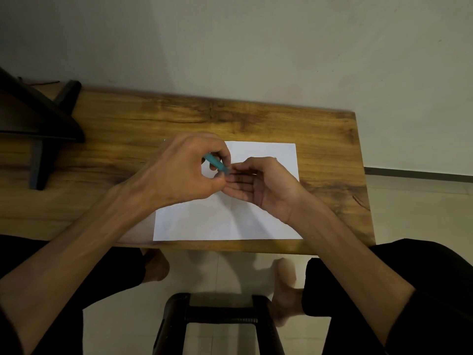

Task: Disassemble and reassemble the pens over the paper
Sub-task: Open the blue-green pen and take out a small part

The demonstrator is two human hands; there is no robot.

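Mid-frame: left hand [184,172] pinches slim teal plastic pen barrel [216,163] above white paper sheet [230,219], likely so parts drop there. Right hand [261,187] cupped, loose, touching barrel's end.

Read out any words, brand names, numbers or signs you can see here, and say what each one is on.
None can be read.
Teal pen, gripped by the left hand: no print legible, mostly hidden.
White paper on the wooden table: blank where it shows.
Right hand: whatever it pinches is too small to read.
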